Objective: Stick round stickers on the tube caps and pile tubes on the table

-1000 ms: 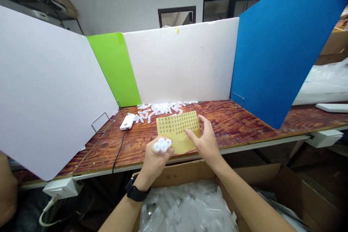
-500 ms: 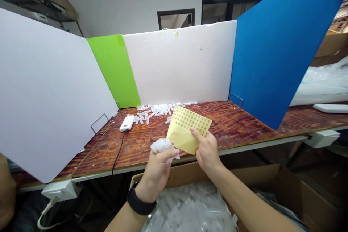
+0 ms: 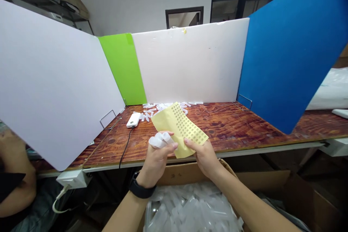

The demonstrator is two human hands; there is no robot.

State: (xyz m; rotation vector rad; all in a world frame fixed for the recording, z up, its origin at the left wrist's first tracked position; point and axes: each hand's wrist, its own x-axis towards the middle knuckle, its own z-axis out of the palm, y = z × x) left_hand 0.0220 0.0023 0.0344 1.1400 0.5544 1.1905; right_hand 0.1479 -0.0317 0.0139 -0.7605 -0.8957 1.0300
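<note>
My left hand (image 3: 159, 157) is closed around several translucent white plastic tubes (image 3: 161, 140), their ends poking out above the fist. In my right hand (image 3: 203, 154) is a yellow sticker sheet (image 3: 187, 130) with rows of small dark round dots, pinched between thumb and fingers at its lower right edge. The sheet stands tilted above the table's front edge, and its lower left part is close to my left fingers; whether they touch it I cannot tell. Below my hands, a cardboard box (image 3: 187, 172) holds a heap of similar translucent pieces (image 3: 190, 206).
Loose white pieces (image 3: 148, 114) lie at the back of the wooden table (image 3: 217, 123). A white power bank (image 3: 133, 120) with a black cable is left of them. White, green and blue panels (image 3: 269, 61) enclose the table. Another person's arm (image 3: 19, 174) shows at left.
The sticker sheet has turned and bent, its dotted part now slanting down to the right. My hands have drawn closer together, and the camera view has shifted left.
</note>
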